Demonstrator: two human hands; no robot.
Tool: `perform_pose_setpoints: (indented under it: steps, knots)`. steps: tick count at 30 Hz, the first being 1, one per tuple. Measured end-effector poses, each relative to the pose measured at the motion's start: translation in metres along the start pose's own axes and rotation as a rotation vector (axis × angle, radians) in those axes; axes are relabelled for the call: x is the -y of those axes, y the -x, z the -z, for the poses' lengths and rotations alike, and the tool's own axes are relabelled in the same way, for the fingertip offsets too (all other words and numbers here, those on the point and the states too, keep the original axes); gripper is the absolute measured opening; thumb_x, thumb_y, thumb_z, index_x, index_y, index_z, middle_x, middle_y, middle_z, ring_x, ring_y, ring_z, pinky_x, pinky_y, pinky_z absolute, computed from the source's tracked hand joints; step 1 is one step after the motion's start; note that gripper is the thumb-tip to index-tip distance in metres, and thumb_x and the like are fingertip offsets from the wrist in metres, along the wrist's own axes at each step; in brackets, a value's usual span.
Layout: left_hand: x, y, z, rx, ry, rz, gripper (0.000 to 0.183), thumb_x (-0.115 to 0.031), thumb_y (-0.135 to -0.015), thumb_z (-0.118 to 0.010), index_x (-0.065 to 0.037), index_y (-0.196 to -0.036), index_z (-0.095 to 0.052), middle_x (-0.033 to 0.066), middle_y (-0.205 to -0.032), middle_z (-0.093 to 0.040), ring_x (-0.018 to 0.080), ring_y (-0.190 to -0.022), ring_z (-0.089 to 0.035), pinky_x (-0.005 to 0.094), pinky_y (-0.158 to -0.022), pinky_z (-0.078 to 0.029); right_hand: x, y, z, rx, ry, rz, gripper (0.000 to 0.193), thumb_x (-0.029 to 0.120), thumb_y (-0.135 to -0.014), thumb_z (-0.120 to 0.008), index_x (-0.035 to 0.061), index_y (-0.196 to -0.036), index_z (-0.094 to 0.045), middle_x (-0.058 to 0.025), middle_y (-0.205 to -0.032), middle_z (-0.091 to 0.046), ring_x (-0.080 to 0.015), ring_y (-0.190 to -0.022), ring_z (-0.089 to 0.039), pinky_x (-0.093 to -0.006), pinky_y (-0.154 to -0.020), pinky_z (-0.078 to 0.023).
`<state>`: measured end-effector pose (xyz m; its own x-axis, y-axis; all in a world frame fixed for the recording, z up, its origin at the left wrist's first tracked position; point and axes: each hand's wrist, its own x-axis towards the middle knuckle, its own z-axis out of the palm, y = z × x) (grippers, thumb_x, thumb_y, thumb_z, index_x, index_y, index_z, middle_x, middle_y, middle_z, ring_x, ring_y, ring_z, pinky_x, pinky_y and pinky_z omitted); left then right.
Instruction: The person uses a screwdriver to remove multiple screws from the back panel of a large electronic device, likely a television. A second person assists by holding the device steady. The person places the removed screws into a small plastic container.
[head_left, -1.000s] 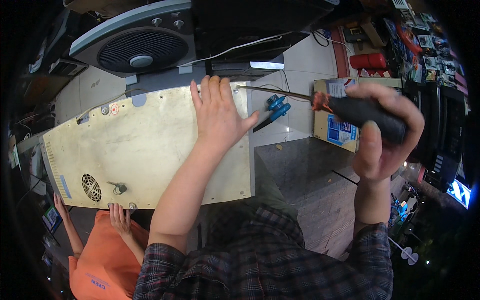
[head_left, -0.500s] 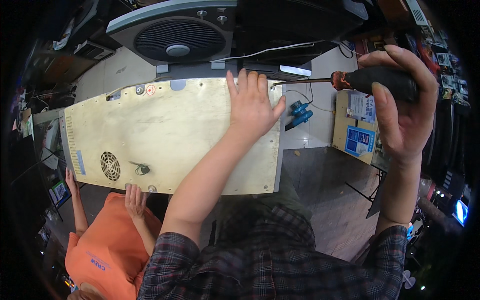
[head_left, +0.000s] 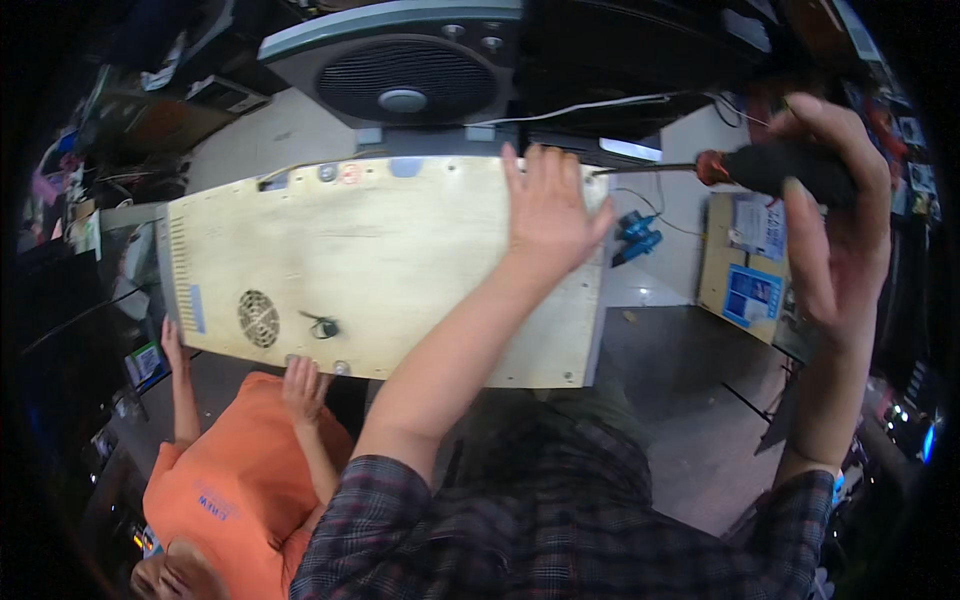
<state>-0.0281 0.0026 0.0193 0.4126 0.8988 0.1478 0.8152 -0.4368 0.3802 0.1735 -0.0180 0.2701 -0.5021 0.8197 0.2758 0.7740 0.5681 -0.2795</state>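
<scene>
A wide, pale metal panel (head_left: 440, 270), with a round vent grille and a small knotted cable on it, spans the middle of the view. My left hand (head_left: 555, 215) lies flat on its far right part, fingers spread toward the far edge. In my right hand (head_left: 835, 200) is a screwdriver (head_left: 790, 170) with a black handle and a red-orange collar, held between fingers and thumb. Its long shaft points left, and the tip meets the panel's far right corner beside my left fingertips. Blur hides the exact contact there.
A person in an orange shirt (head_left: 245, 450) stands at the near left, both hands at the panel's edge. Beyond the panel is a grey unit with a round fan-like grille (head_left: 405, 85). A blue tool (head_left: 637, 240) and a cardboard box (head_left: 720, 260) sit to the right.
The whole scene has shifted right in the picture and blurred, as my head moved. My left hand stays on the panel, and the screwdriver tip remains at the same corner.
</scene>
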Motion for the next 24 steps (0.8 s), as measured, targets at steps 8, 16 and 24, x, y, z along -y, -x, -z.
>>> perform_pose_setpoints:
  steps: [8,16,24]
  knots:
    - [-0.005,-0.001,0.0,0.051,-0.007,0.056,0.072,-0.052,-0.092,-0.064,0.004,-0.136,-0.055,0.0211,-0.139,-0.055,0.0339,-0.144,-0.04,0.0602,-0.126,-0.006,0.01,-0.026,0.016,0.112,0.188,0.055,0.047,0.018,-0.097,-0.071,0.0045,-0.139,-0.054,-0.0146,-0.115,-0.068,-0.0194,-0.093,-0.07,-0.0276,-0.077,-0.057]
    - [-0.007,-0.002,0.0,0.069,-0.055,0.05,0.076,-0.055,-0.09,-0.067,0.004,-0.136,-0.055,0.019,-0.14,-0.054,0.0325,-0.144,-0.04,0.0611,-0.126,-0.006,0.035,-0.039,0.012,-0.096,0.136,0.015,0.027,0.008,-0.083,-0.074,-0.0007,-0.106,-0.064,-0.0149,-0.092,-0.067,-0.0266,-0.077,-0.071,-0.0337,-0.067,-0.056]
    - [-0.017,-0.006,0.009,0.115,-0.054,0.087,0.089,-0.06,-0.078,-0.076,0.005,-0.135,-0.055,0.0203,-0.138,-0.054,0.0335,-0.142,-0.04,0.0653,-0.125,-0.006,0.031,-0.041,0.0,-0.248,0.216,0.177,0.032,0.01,-0.081,-0.076,-0.0001,-0.11,-0.064,-0.016,-0.094,-0.068,-0.0274,-0.077,-0.071,-0.0342,-0.067,-0.057]
